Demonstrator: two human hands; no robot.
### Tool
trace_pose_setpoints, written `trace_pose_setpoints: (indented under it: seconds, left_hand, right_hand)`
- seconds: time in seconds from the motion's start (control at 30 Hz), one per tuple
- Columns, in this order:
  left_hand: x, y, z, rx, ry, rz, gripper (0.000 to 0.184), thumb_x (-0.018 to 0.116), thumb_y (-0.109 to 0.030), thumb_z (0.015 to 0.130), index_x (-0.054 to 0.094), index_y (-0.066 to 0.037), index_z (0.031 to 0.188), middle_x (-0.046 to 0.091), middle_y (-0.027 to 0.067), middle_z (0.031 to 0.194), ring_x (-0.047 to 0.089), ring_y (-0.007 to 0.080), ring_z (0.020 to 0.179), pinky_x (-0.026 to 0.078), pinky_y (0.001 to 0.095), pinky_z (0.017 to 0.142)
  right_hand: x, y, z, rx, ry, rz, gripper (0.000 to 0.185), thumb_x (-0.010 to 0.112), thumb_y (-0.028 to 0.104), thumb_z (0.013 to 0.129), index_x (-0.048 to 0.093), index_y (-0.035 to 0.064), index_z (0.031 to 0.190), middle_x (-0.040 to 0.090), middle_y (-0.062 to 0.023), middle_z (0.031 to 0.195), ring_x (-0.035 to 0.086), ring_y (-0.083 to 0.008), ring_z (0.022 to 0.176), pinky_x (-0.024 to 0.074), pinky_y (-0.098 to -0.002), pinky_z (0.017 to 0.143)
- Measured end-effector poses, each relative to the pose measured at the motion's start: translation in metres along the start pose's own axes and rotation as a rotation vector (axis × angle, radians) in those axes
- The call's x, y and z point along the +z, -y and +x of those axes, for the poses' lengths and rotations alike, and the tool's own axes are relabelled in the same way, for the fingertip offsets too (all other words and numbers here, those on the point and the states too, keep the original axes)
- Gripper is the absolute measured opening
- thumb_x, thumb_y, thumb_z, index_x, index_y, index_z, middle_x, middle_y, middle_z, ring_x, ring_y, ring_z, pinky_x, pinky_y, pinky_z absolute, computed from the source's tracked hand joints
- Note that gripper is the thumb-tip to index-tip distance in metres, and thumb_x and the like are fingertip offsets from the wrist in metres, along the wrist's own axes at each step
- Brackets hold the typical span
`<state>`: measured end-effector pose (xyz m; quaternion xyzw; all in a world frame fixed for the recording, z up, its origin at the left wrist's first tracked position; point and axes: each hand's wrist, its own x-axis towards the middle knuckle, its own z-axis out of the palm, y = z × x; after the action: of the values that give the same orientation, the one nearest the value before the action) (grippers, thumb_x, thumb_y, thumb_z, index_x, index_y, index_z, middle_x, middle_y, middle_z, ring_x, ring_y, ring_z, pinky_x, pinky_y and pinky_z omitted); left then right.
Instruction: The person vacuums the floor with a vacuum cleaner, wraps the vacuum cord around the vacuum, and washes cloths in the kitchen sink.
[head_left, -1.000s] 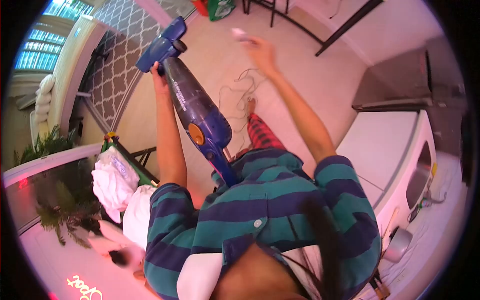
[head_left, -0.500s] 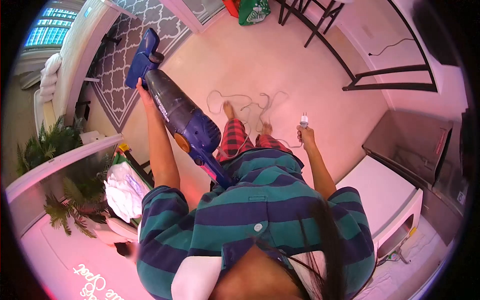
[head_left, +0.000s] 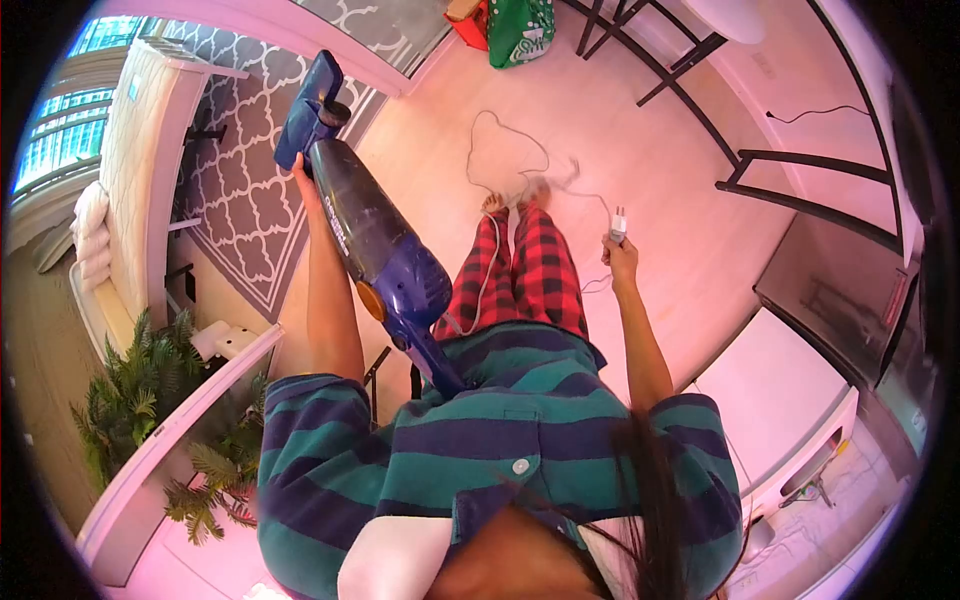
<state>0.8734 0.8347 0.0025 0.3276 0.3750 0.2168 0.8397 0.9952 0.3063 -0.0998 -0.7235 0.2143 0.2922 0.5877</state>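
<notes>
my left hand holds the blue vacuum by its far end, left of me, handle toward my shirt, likely for balance; my right hand pinches the plug (prongs facing away).

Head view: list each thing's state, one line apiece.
Vacuum cleaner, held aslant
Plug, held, unplugged
Cord, loosely looped on the floor
Left hand, gripping the vacuum cleaner
Right hand, closed around the plug
Patterned rug, flat
Green bag, on the floor
</notes>
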Motion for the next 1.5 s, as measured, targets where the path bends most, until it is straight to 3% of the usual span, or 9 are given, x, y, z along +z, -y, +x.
trace_pose_setpoints:
  seconds: [0.37,0.57,0.67,0.8,1.0,1.17,1.27,1.4,1.5]
  left_hand:
    - [-0.039,0.076,0.033,-0.129,-0.103,-0.130,0.053,0.054,-0.050,0.074,0.056,-0.001,0.095,0.062,0.0116,0.081,0.061,0.0217,0.068,0.051,0.0321,0.063]
    - [-0.088,0.148,0.118,-0.122,0.028,-0.202,0.056,0.053,-0.051,0.075,0.053,-0.001,0.100,0.061,0.0117,0.085,0.060,0.0215,0.074,0.050,0.0314,0.068]
    - [-0.118,0.174,0.164,-0.057,0.107,-0.223,0.057,0.053,-0.051,0.076,0.052,-0.001,0.102,0.060,0.0111,0.087,0.059,0.0205,0.077,0.049,0.0300,0.070]
    - [-0.136,0.206,0.193,0.069,-0.046,-0.156,0.052,0.051,-0.050,0.077,0.052,-0.002,0.097,0.059,0.0092,0.081,0.059,0.0191,0.071,0.049,0.0284,0.063]
    - [-0.184,0.241,0.229,0.145,-0.055,-0.120,0.051,0.049,-0.050,0.079,0.055,-0.002,0.094,0.061,0.0096,0.077,0.059,0.0189,0.066,0.049,0.0283,0.060]
    - [-0.187,0.243,0.243,0.164,-0.038,-0.142,0.051,0.049,-0.050,0.078,0.054,-0.002,0.095,0.061,0.0100,0.078,0.059,0.0193,0.066,0.050,0.0289,0.060]
    - [-0.193,0.248,0.252,0.147,0.021,-0.194,0.052,0.049,-0.050,0.078,0.054,-0.001,0.097,0.061,0.0102,0.080,0.059,0.0195,0.068,0.050,0.0296,0.062]
    - [-0.200,0.264,0.270,0.092,0.065,-0.231,0.054,0.051,-0.051,0.077,0.052,-0.001,0.099,0.060,0.0109,0.084,0.060,0.0204,0.071,0.050,0.0304,0.063]
    - [-0.181,0.274,0.274,0.066,0.132,-0.278,0.055,0.052,-0.051,0.076,0.051,-0.002,0.101,0.060,0.0108,0.085,0.060,0.0204,0.071,0.050,0.0301,0.064]
  right_hand:
    - [0.133,-0.001,0.169,0.294,0.117,0.275,0.010,0.060,0.012,0.073,0.053,0.0054,0.077,0.047,-0.0012,0.051,0.048,-0.0115,0.044,0.0383,-0.0245,0.038]
    - [0.205,0.068,0.334,-0.308,0.192,0.365,0.017,0.058,0.016,0.075,0.056,0.0023,0.085,0.056,-0.0049,0.068,0.056,-0.0136,0.063,0.0486,-0.0266,0.050]
    - [0.235,0.032,0.430,-0.219,0.285,0.247,0.025,0.060,0.015,0.074,0.054,0.0032,0.095,0.058,-0.0069,0.079,0.057,-0.0156,0.074,0.0509,-0.0287,0.060]
    - [0.282,-0.082,0.540,-0.217,0.358,-0.341,0.047,0.071,0.025,0.062,0.053,0.0031,0.099,0.057,-0.0095,0.094,0.056,-0.0192,0.084,0.0485,-0.0356,0.068]
    - [0.311,-0.194,0.515,-1.174,0.035,-1.252,0.065,0.069,0.018,0.059,0.039,0.0040,0.115,0.048,-0.0163,0.109,0.044,-0.0313,0.107,0.0340,-0.0394,0.091]
    - [0.294,-0.223,0.500,-0.202,0.050,-1.136,0.060,0.061,0.025,0.069,0.038,-0.0025,0.117,0.051,-0.0188,0.109,0.047,-0.0317,0.105,0.0357,-0.0404,0.091]
    - [0.241,-0.169,0.552,-0.564,-0.253,-0.797,0.046,0.061,0.032,0.071,0.052,-0.0010,0.102,0.053,-0.0204,0.103,0.050,-0.0327,0.099,0.0402,-0.0398,0.083]
    - [0.171,-0.028,0.502,-0.627,-0.119,-0.586,0.028,0.060,0.022,0.074,0.057,0.0010,0.092,0.060,-0.0193,0.081,0.059,-0.0319,0.071,0.0456,-0.0396,0.066]
    - [0.175,-0.035,0.479,-1.219,-0.193,-0.720,0.025,0.056,0.019,0.075,0.057,0.0027,0.093,0.060,-0.0202,0.076,0.059,-0.0331,0.066,0.0460,-0.0415,0.062]
